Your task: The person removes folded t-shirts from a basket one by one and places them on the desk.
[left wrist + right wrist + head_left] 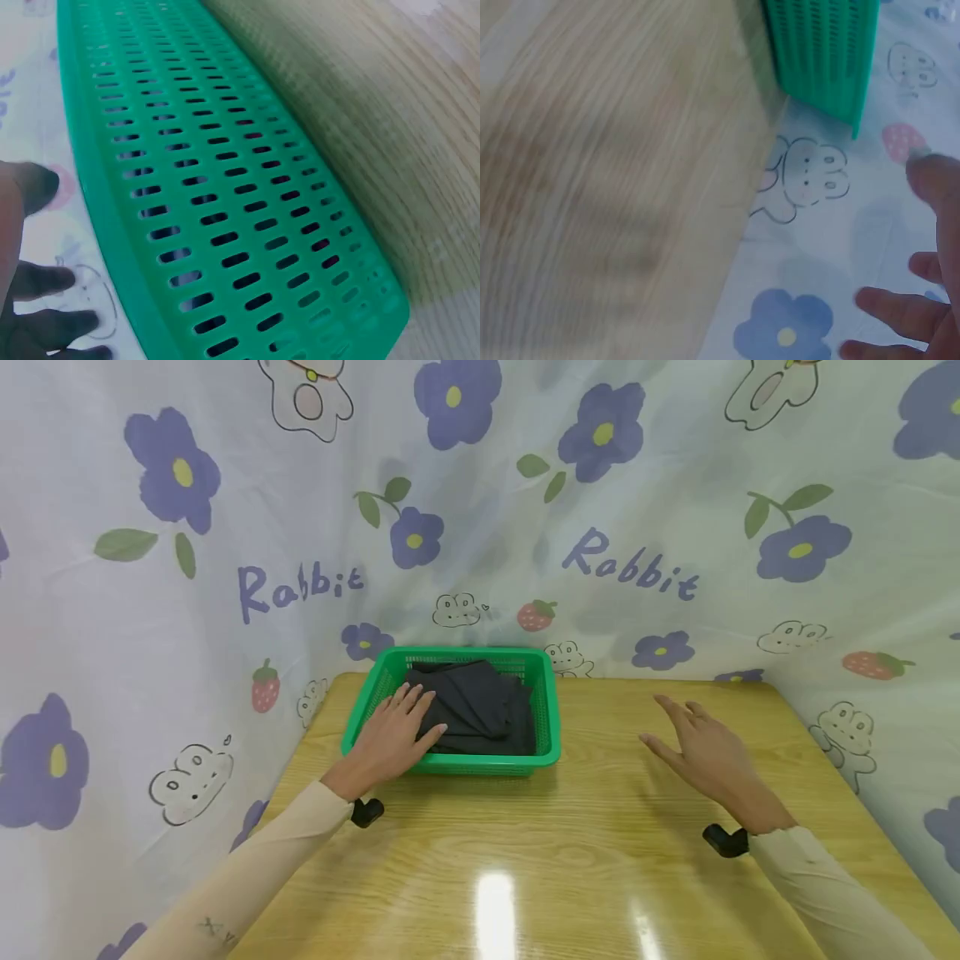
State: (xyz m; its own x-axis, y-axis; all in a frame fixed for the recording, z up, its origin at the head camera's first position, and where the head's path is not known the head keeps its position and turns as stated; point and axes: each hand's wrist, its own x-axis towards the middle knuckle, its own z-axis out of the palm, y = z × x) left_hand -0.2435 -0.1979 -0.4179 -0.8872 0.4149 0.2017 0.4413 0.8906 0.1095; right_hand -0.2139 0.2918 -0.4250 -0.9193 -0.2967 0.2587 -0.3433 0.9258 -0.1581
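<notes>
A green plastic basket with slotted walls stands toward the back of the wooden table, with dark folded cloth inside it. My left hand hovers over the basket's front left corner, fingers spread and reaching over the cloth. In the left wrist view, the fingertips show beyond the rim of the basket. To the right of the basket, my right hand is held above the table, fingers extended and holding nothing. The right wrist view shows its spread fingers, apart from the basket.
The wooden table stretches in front of the basket and to its right. A white curtain printed with purple flowers, rabbits and strawberries hangs behind and along both sides. Small black devices sit at both wrists.
</notes>
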